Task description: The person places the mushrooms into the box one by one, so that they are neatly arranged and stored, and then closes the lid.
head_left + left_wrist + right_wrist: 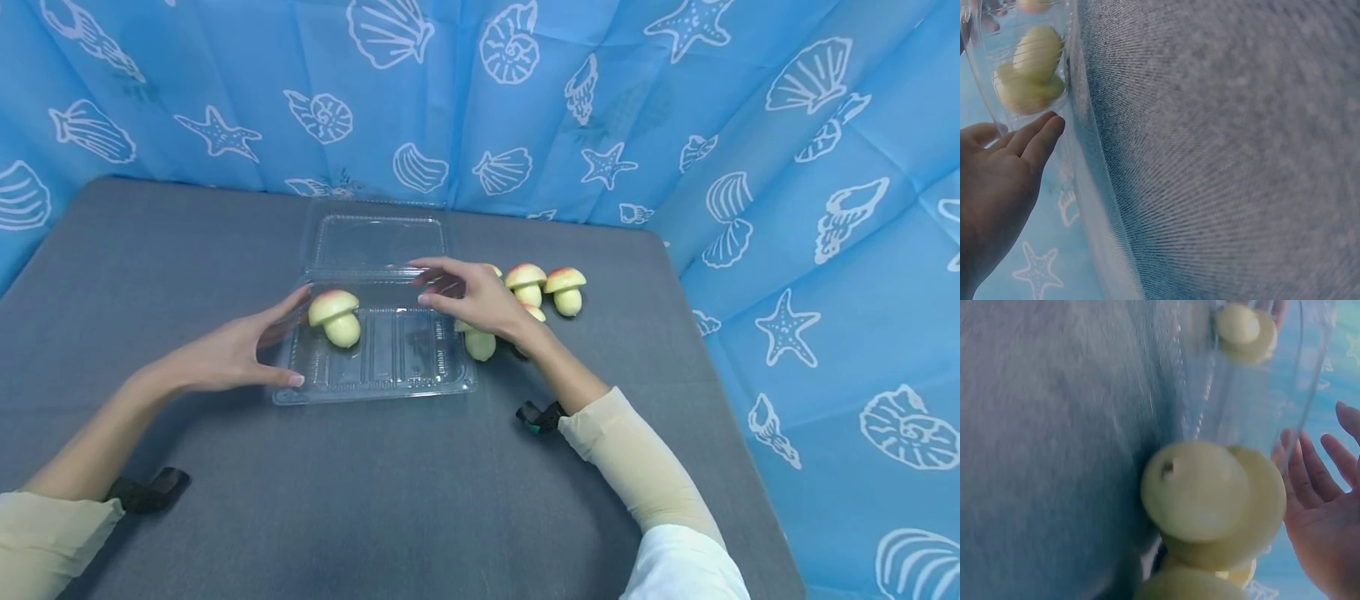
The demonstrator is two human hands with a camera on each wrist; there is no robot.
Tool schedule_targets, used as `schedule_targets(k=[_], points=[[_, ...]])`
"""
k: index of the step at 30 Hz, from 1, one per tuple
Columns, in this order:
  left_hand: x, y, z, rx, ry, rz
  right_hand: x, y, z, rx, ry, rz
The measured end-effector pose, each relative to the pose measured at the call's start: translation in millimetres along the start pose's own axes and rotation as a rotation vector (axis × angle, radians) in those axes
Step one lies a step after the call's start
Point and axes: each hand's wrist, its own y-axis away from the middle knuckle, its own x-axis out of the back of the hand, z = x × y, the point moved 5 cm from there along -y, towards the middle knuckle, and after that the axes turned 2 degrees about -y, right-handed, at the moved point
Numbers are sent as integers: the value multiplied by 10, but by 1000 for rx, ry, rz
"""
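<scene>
A clear plastic clamshell box (382,350) lies with its lid (378,239) folded back. At the left end of its tray rests a pale yellow mushroom-shaped piece (335,310) with a reddish top. My left hand (236,350) is at the box's left side, thumb and fingers spread; in the left wrist view its fingertips are close to the clear wall, though contact is hard to tell. Over the box's right end hovers my right hand (483,298), fingers loosely bent and holding nothing. Just outside that end sits another mushroom piece (1200,494), partly hidden by the hand in the head view.
Several more mushroom pieces (566,287) are bunched on the grey table (375,500) to the right of the box. A blue curtain (465,108) with white shells hangs behind the table and along its right side. Black wrist devices (153,492) are on both arms.
</scene>
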Motion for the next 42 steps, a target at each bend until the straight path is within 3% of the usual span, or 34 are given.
schedule_targets(k=[14,24,42], points=[[7,7,-20,-15,7,5,423,244,113,-52,22,90],[8,9,-31,-13,4,5,598,394,-214,-47,58,123],[9,-11,-27,-30,6,-4,949,625,-114,-84,127,207]])
